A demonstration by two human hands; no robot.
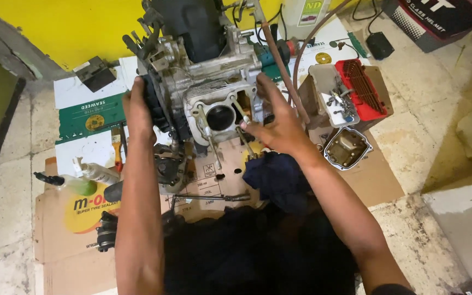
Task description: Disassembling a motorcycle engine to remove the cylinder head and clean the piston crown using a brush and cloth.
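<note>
A grey metal engine block (206, 76) stands on flattened cardboard (383, 180), its round cylinder bore (220, 117) facing me with long studs sticking out. My left hand (137, 109) grips the dark left side of the engine. My right hand (277, 117) rests on the cylinder's right side, fingers wrapped about its edge next to a stud. A dark blue rag (274, 175) lies below my right wrist.
A red and white tray (353, 90) with small parts and a metal cover (347, 147) sit right of the engine. A spray bottle (75, 183), a brush (117, 150) and a long rod (214, 197) lie at the left and front. Yellow wall behind.
</note>
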